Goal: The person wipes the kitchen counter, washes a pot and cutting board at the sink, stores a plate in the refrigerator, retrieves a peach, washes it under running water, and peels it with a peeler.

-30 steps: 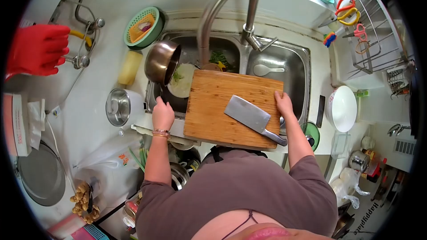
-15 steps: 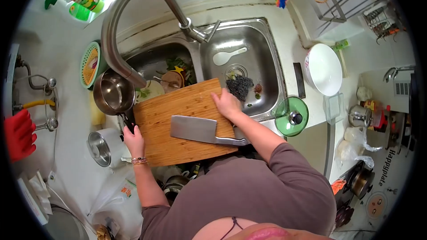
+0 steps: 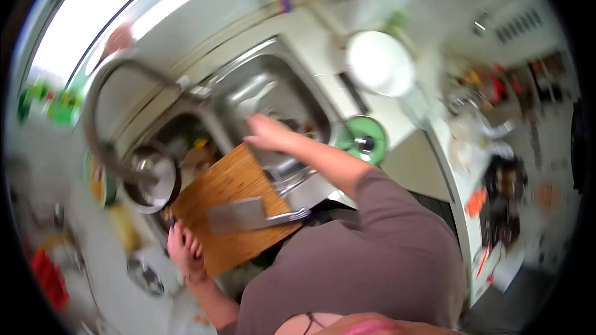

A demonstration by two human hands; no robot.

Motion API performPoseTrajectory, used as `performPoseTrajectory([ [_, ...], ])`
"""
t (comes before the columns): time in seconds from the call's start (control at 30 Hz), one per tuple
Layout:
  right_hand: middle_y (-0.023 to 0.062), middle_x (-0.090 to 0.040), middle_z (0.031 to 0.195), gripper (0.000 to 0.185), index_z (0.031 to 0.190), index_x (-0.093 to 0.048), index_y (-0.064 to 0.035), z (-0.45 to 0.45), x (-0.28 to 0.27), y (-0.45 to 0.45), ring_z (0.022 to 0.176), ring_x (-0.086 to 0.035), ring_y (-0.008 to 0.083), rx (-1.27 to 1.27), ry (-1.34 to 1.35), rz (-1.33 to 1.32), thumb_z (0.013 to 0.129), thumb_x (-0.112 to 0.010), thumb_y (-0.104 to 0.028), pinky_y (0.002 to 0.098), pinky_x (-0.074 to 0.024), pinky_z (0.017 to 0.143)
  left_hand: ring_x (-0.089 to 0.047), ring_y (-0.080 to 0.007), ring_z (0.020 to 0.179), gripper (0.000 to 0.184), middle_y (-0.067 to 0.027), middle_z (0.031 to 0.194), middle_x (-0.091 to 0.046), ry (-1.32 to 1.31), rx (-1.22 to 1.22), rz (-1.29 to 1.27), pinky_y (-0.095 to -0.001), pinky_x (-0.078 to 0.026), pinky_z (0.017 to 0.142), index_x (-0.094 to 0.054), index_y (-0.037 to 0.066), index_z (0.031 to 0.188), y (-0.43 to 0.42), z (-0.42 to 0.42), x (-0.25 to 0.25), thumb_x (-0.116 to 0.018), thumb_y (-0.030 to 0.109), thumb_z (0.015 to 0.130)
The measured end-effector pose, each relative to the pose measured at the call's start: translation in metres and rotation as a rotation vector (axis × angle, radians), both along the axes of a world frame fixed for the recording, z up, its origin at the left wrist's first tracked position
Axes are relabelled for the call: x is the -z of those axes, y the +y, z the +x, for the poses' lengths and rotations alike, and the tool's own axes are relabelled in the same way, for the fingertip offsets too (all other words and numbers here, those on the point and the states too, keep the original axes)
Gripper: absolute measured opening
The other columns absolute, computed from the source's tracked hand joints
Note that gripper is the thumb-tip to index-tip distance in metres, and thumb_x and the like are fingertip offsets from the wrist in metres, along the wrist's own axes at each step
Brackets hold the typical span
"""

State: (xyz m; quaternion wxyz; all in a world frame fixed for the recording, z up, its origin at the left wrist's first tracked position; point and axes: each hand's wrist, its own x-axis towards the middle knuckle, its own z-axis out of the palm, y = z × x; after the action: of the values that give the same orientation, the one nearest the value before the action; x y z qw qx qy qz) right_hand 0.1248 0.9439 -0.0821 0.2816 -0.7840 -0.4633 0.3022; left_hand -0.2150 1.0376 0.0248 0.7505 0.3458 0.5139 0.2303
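Head: left hand (image 3: 185,249) gripping one pot (image 3: 162,187), one cleaver (image 3: 237,216) on one board (image 3: 231,178).

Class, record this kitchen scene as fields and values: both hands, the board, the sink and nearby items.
Left hand: gripping the steel saucepan by its handle
Right hand: open over the right basin; contact with board unclear
Wooden cutting board: cleaver lying on it
Right basin: white spoon inside
Right of sink: white bowl, green lid
Image quality: blurred
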Motion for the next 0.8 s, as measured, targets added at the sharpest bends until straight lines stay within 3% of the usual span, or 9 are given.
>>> performPoseTrajectory([
  [0.1,0.021,-0.043,0.133,0.054,0.125,-0.044,0.0017,0.031,-0.016,0.065,0.125,-0.04,0.0361,0.054,-0.416,0.491,0.075,-0.061,-0.013,0.0403,-0.0356,0.102,-0.022,-0.0042,0.032,0.029,0.0057,0.05,-0.031,-0.094,0.032,-0.088,-0.0203,-0.018,0.028,-0.053,0.013,0.104,-0.006,-0.004,-0.004,-0.036,0.036,0.099],
  [0.2,0.0124,-0.016,0.152,0.064,0.143,-0.024,-0.0038,0.05,-0.04,0.12,0.14,-0.013,0.0286,-0.101,-0.609,0.194,0.084,-0.046,-0.015,0.0417,-0.0128,0.113,-0.02,-0.004,0.032,0.031,0.0062,0.05,-0.029,-0.094,0.051,-0.094,-0.0197,-0.017,0.027,-0.053,0.012,0.101,-0.023,-0.001,-0.012,-0.038,0.038,0.098],
  [0.23,0.0103,-0.027,0.148,0.053,0.137,-0.04,-0.0083,0.053,-0.028,0.134,0.139,-0.016,0.0274,-0.11,-0.772,0.206,0.086,-0.048,-0.02,0.0412,-0.0175,0.111,-0.021,-0.0047,0.032,0.032,0.005,0.05,-0.031,-0.118,0.072,-0.124,-0.02,-0.018,0.027,-0.052,0.011,0.102,-0.026,-0.001,-0.013,-0.037,0.039,0.098],
  [0.3,0.006,-0.049,0.135,0.038,0.121,-0.06,-0.0152,0.053,-0.054,0.133,0.132,-0.033,0.0254,-0.344,-0.84,-0.265,0.085,-0.052,-0.025,0.039,-0.0288,0.103,-0.024,-0.0061,0.031,0.034,0.0026,0.049,-0.034,-0.162,0.11,-0.189,-0.0205,-0.022,0.027,-0.05,0.01,0.105,-0.029,-0.004,-0.012,-0.035,0.041,0.099],
  [0.4,0.0012,-0.066,0.106,0.027,0.104,-0.069,-0.0188,0.039,-0.032,0.163,0.11,-0.055,0.0222,-0.217,-0.581,-0.418,0.081,-0.058,-0.028,0.0387,-0.039,0.088,-0.025,-0.0069,0.031,0.037,0.0022,0.049,-0.034,-0.151,0.148,-0.239,-0.0209,-0.023,0.027,-0.049,0.011,0.104,-0.029,-0.006,-0.014,-0.032,0.043,0.099],
  [0.47,0.006,-0.063,0.109,0.029,0.103,-0.068,-0.0134,0.038,-0.035,0.148,0.119,-0.048,0.0266,-0.165,-0.524,-0.325,0.078,-0.061,-0.027,0.0385,-0.0371,0.092,-0.026,-0.0072,0.03,0.038,0.0018,0.048,-0.034,-0.16,0.159,-0.259,-0.0212,-0.024,0.027,-0.051,0.01,0.103,-0.029,-0.009,-0.013,-0.03,0.042,0.099],
  [0.6,0.0187,-0.04,0.135,0.049,0.12,-0.051,-0.0027,0.024,-0.053,0.068,0.129,-0.034,0.0358,0.006,-0.502,0.208,0.077,-0.064,-0.023,0.0442,-0.0304,0.104,-0.029,-0.0066,0.034,0.033,0.0013,0.053,-0.039,-0.296,0.28,-0.292,-0.0206,-0.028,0.03,-0.052,0.005,0.106,-0.02,-0.012,-0.008,-0.032,0.03,0.1],
  [0.67,0.017,-0.044,0.131,0.041,0.114,-0.055,-0.0024,0.015,-0.056,0.0,0.12,-0.044,0.0316,0.141,-0.335,0.574,0.078,-0.064,-0.022,0.0382,-0.0407,0.096,-0.029,-0.0087,0.042,0.025,0.0004,0.057,-0.035,-0.245,0.281,-0.342,-0.0228,-0.028,0.038,-0.05,0.004,0.099,-0.023,0.003,-0.028,-0.042,0.029,0.097],
  [0.8,0.0115,-0.057,0.113,0.026,0.106,-0.06,-0.0072,0.005,-0.09,-0.206,0.099,-0.058,0.0265,0.494,-0.284,0.68,0.081,-0.06,-0.016,0.0366,-0.0478,0.084,-0.027,-0.007,0.046,0.018,0.0019,0.059,-0.033,-0.149,0.23,-0.388,-0.0218,-0.025,0.04,-0.048,0.004,0.092,-0.03,0.029,-0.03,-0.047,0.022,0.096],
])
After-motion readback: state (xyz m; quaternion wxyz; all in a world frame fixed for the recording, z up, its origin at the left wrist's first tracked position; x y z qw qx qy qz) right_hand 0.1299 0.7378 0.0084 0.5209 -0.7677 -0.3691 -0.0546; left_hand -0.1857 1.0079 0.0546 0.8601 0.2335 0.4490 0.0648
